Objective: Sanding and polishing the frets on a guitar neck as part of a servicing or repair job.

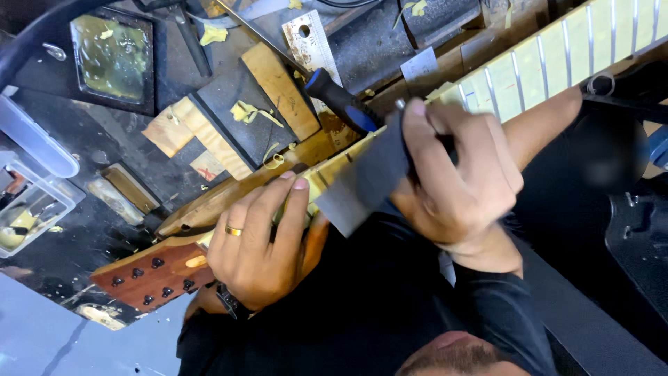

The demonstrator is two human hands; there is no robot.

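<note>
A guitar neck lies slantwise across the bench. Its reddish headstock [149, 271] with dark tuner holes is at the lower left. Its fretboard [557, 63], with pale tape between the metal frets, runs to the upper right. My left hand [254, 244], a ring on one finger, clasps the neck just above the headstock. My right hand [456, 184] grips a flat grey abrasive block [365, 184] and presses it on the fretboard near the nut end. The neck under both hands is hidden.
A file with a black and blue handle [341, 101] and a metal ruler [309, 38] lie behind the neck. Wooden blocks [278, 87] and yellow tape scraps [247, 111] litter the dark bench. At the far left edge stands a clear plastic box [28, 202].
</note>
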